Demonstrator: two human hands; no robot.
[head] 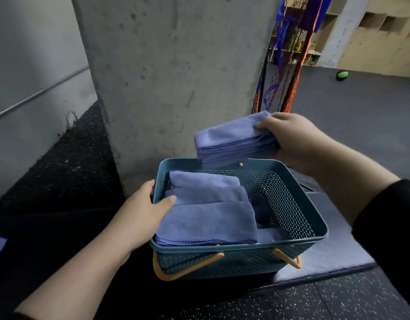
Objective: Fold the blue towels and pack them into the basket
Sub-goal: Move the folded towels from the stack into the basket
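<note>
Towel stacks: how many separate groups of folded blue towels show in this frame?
2. One stack of folded towels is held by the right hand above the basket's far rim; one overlapping row of folded towels fills the basket's left side. Individual towels are partly hidden.

A concrete pillar (176, 65) stands on black speckled floor (338, 301), with a netted frame (289, 54), wooden shelves (374, 21) and a green ball (342, 75) to the right.
</note>
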